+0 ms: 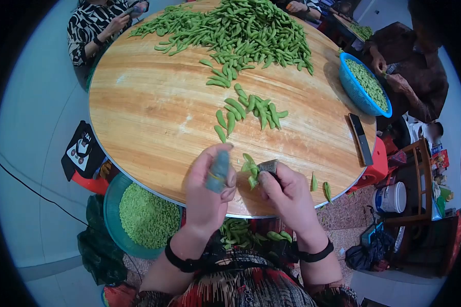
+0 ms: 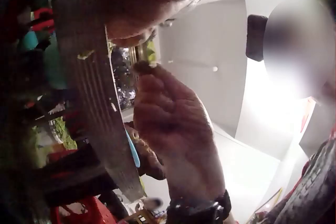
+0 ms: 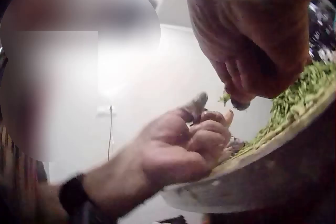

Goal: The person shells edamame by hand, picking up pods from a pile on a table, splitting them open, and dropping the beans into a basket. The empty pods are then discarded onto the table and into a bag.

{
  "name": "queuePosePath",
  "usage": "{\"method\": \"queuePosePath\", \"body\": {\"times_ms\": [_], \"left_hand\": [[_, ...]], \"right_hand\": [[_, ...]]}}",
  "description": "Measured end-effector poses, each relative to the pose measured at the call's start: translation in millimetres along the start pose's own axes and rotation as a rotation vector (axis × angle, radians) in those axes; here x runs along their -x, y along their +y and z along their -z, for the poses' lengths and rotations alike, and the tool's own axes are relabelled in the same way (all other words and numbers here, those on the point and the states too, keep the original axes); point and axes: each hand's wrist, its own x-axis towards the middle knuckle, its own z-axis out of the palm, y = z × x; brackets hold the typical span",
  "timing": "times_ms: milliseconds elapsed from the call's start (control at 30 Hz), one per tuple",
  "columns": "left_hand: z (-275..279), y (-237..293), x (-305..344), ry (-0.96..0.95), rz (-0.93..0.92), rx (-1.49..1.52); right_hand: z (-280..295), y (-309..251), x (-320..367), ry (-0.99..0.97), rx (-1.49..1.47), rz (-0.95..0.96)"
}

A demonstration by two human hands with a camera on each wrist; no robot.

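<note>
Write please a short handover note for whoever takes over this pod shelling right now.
Right hand: pinches a green soybean pod over the near edge of the wooden table.
Left hand: fingers curled beside it, finger sleeve on; its hold is unclear.
Done: shelled beans heaped in the teal basin below the table.
Left: a small cluster of pods mid-table and the large heap at the far side.

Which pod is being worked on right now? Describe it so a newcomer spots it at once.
Start at the round wooden table, then go to its near edge, where the left hand and the right hand meet. The pod sits between them, pinched by the right hand. Unlike the loose pods lying flat further in, it is held up off the wood.
</note>
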Motion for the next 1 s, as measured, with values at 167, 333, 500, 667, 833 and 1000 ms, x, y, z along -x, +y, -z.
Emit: {"method": "queuePosePath", "body": {"times_ms": [167, 333, 500, 667, 833, 1000], "left_hand": [[-5, -12, 7, 0.146, -0.161, -0.549], [9, -6, 5, 0.118, -0.172, -0.767], [13, 7, 4, 0.167, -0.345, -0.941], [26, 32, -9, 0.234, -0.29, -0.765], [35, 43, -13, 0.192, -0.176, -0.366], [32, 48, -11, 0.106, -0.024, -0.143]], "right_hand": [[-13, -9, 4, 0.234, 0.766, 0.364], [-7, -11, -4, 0.098, 0.206, -0.005], [-26, 1, -14, 0.022, 0.063, -0.05], [-29, -10, -48, -0.223, 0.498, 0.186], [-12, -27, -99, -0.116, 1.06, 0.445], [-18, -25, -101, -0.204, 1.494, 0.459]]}}
